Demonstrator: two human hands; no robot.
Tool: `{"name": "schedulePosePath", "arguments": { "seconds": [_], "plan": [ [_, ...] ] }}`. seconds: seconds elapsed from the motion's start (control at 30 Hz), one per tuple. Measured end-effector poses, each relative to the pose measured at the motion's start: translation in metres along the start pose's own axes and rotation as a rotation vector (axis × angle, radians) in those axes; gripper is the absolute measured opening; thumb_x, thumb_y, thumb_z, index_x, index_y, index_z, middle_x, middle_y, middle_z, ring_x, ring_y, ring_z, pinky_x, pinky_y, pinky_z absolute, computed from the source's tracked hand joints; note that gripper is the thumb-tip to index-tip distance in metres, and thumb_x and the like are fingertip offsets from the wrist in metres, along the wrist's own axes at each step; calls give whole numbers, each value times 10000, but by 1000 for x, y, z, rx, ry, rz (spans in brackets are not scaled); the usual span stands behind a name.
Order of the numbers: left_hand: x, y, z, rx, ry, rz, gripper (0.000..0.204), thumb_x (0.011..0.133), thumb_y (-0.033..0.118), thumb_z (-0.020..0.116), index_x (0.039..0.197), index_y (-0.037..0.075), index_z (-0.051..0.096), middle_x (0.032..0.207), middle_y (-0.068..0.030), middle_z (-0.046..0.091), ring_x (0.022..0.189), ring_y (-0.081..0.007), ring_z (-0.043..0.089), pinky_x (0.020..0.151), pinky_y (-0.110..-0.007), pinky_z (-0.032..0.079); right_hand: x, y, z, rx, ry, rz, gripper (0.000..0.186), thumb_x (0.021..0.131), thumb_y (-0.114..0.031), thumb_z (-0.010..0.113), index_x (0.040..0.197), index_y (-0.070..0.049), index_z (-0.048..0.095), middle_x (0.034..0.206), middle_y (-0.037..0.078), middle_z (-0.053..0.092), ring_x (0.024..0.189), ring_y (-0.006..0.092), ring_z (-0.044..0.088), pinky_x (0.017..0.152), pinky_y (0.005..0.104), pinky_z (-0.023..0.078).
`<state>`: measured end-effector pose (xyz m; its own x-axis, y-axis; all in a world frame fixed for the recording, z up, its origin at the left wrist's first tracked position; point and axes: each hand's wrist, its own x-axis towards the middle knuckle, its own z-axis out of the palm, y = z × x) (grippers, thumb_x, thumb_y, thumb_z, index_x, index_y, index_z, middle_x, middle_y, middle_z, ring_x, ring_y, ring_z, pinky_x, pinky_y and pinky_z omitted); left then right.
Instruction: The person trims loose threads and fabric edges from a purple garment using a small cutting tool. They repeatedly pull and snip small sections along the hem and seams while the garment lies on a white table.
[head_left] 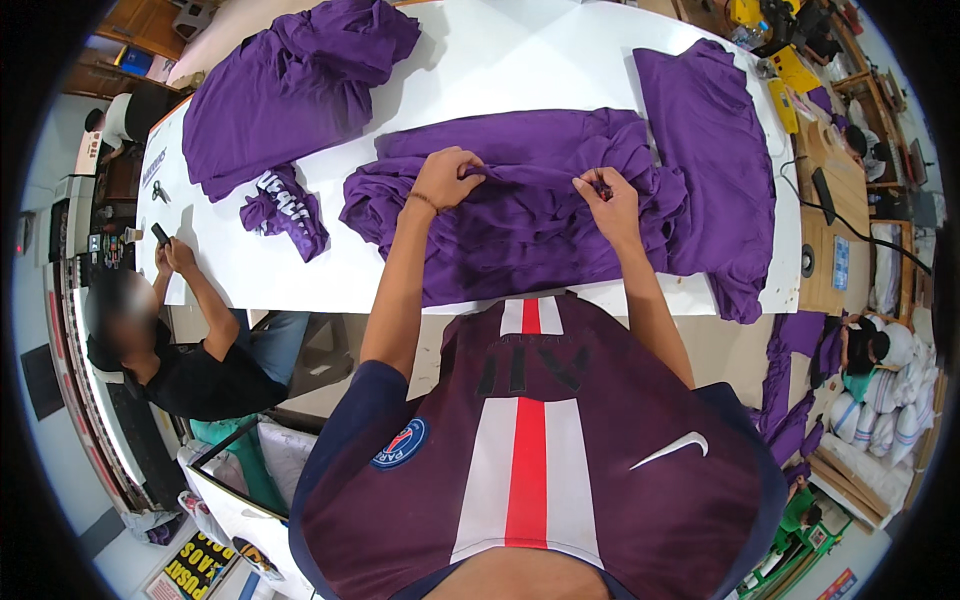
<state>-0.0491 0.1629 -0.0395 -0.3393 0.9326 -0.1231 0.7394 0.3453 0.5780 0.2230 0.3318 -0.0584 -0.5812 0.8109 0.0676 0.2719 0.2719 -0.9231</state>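
A crumpled heap of purple cloth [520, 225] lies before me on a white table [500, 60]. My left hand [447, 181] is closed in a pinch on an edge of this fabric, and a dark bracelet circles the wrist. On the other side, my right hand [614, 208] pinches the same edge between thumb and finger. A small dark red item [602, 189] is tucked in that hand; its kind cannot be made out. The edge of cloth is stretched between the two hands, slightly raised above the heap.
More purple cloth [285, 95] is piled at far left, near a small printed purple piece [290, 212]. A flatter purple stack [710, 170] lies right. A seated person [190, 340] at left holds a phone [160, 234]. Small scissors [160, 192] lie near the table's left edge.
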Motion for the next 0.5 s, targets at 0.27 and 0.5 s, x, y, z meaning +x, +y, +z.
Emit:
{"name": "schedulePosePath", "arguments": {
  "seconds": [0.27, 0.5],
  "plan": [
    [-103, -12, 50, -324, 70, -109, 238, 827, 136, 824, 1022, 25, 744, 873, -93, 751, 812, -212, 742, 785, -332, 575, -15, 13, -15, -215, -294, -140, 223, 819, -156, 840, 910, 4, 714, 855, 108, 672, 725, 238, 629, 698, 344, 491],
    [-92, 32, 53, -374, 617, -65, 279, 776, 148, 840, 1014, 41, 740, 946, -96, 707, 875, -245, 697, 811, -369, 558, 1, 8, -20, -316, -456, -134, 267, 801, -215, 844, 921, -5, 731, 878, 137, 669, 802, 335, 657, 760, 403, 509]
  ]
}}
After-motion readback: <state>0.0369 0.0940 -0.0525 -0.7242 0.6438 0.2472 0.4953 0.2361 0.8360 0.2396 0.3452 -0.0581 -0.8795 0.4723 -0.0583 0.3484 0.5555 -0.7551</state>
